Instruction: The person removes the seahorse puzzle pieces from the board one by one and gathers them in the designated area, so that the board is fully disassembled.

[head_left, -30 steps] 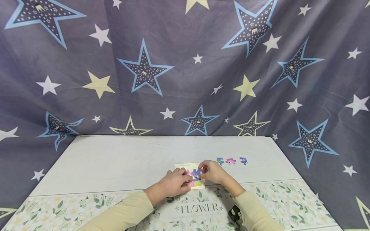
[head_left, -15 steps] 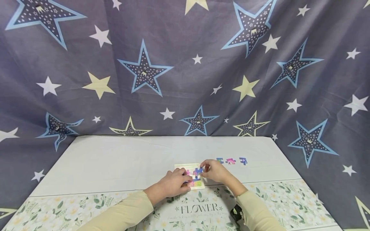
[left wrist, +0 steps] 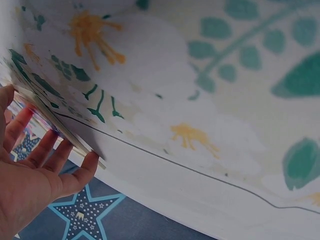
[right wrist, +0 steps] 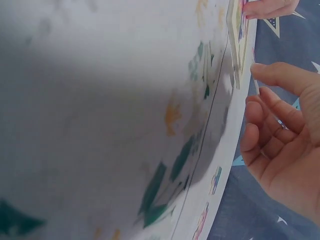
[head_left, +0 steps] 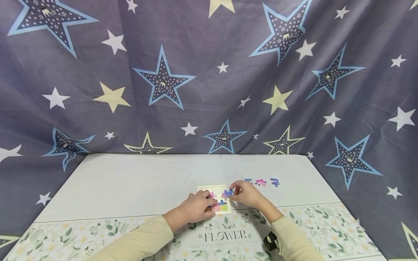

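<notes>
A small pale puzzle tray (head_left: 209,186) lies flat near the middle of the table, with pink, blue and green pieces in it. My left hand (head_left: 195,207) rests on its left side, fingertips touching the tray and pieces; in the left wrist view its fingers (left wrist: 47,147) lie spread along the tray edge. Thumb and fingers of my right hand (head_left: 247,194) pinch a blue-purple jigsaw piece (head_left: 228,193) over the tray's right rim. Seen from the right wrist, this piece (right wrist: 256,84) appears edge-on, apart from the tray (right wrist: 233,37). Some pieces are hidden under the left hand.
Behind the right hand lie three loose jigsaw pieces: a blue-green one (head_left: 248,180), partly covered, a pink one (head_left: 261,182) and a blue one (head_left: 275,182). A floral cloth (head_left: 130,226) covers the near table. A star-printed curtain (head_left: 196,72) hangs behind.
My right hand has moved slightly right, carrying the blue-purple jigsaw piece from inside the tray to above its right rim. The left hand has stayed in place.
</notes>
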{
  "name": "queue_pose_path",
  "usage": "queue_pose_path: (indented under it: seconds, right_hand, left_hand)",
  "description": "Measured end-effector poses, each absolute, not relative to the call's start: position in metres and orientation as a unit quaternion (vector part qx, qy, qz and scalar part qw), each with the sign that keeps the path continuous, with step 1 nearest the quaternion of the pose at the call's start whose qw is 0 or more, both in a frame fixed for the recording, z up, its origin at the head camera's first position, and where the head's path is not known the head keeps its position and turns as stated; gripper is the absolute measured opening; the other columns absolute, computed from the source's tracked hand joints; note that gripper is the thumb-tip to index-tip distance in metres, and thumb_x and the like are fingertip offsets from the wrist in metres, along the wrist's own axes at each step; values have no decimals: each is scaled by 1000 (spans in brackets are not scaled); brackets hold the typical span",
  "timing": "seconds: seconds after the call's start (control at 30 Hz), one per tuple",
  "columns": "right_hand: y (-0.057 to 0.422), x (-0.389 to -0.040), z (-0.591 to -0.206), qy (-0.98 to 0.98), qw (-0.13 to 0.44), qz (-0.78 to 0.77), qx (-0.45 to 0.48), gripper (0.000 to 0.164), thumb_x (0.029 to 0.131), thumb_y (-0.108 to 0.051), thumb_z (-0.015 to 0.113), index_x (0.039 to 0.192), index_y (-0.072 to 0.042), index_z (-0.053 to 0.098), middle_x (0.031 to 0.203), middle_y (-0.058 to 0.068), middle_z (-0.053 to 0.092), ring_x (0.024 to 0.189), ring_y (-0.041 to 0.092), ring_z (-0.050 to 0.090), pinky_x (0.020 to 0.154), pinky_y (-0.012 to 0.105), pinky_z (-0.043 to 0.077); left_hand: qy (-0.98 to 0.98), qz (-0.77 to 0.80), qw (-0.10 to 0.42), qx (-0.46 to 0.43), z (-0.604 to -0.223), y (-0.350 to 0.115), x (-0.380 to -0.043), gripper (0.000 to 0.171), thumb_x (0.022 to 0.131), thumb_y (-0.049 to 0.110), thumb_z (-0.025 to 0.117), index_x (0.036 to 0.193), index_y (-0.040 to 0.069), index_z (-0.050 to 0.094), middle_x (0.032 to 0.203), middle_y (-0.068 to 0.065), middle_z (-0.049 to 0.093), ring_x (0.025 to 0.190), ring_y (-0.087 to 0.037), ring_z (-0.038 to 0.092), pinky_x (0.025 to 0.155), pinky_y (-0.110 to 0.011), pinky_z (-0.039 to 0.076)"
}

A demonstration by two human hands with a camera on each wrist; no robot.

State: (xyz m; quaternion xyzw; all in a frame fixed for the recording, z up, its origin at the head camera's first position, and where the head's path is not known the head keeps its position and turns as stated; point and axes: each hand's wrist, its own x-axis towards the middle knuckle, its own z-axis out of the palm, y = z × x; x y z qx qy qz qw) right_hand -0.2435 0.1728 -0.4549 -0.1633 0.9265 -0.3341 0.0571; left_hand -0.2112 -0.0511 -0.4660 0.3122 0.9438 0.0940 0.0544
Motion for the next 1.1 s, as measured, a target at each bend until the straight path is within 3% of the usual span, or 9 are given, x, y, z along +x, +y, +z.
queue_pose_path:
  seconds: [1.1]
  right_hand:
    - [214,-244,-457,926,41,-340,-157,26,77,-6,72,100,1,64,74,4,58,57,9,45,48,21,39]
  left_hand:
    - [945,92,48,311,-465,-52,-210,38,91,46,52,124,30,59,119,-2,53,104,-15,49,81,-43,44]
